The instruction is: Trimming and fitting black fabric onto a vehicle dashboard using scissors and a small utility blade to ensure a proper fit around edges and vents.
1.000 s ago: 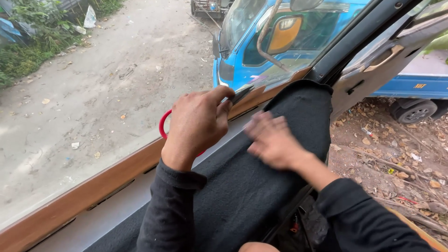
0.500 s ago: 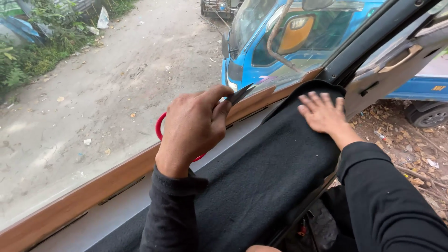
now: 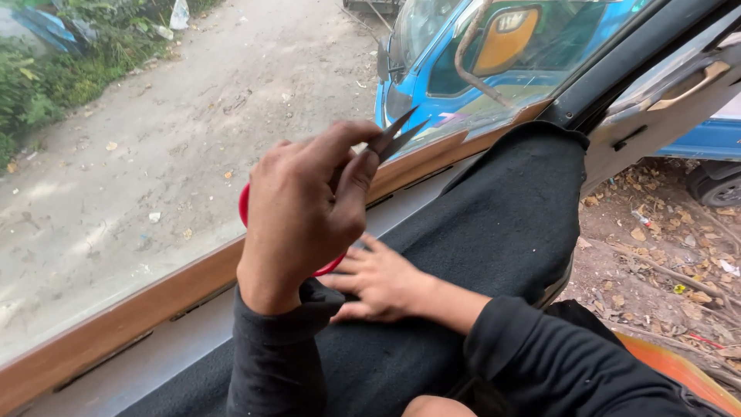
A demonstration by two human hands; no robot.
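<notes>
My left hand (image 3: 305, 212) is raised above the dashboard and grips a pair of scissors (image 3: 390, 139) with red handles; the dark blades point up and right toward the windscreen and stand slightly apart. My right hand (image 3: 378, 282) lies flat, fingers spread, on the black fabric (image 3: 494, 224) that covers the dashboard, just below and behind the left hand. Both arms wear black sleeves.
A brown wooden-looking trim strip (image 3: 154, 297) runs along the base of the windscreen. Outside are a dirt road (image 3: 154, 139) and a blue vehicle (image 3: 463, 69). The open door panel (image 3: 664, 100) is at the upper right, with leaf-strewn ground below it.
My right hand slid from the far end of the fabric back toward me, under the left hand. The left hand rose a little with the scissors.
</notes>
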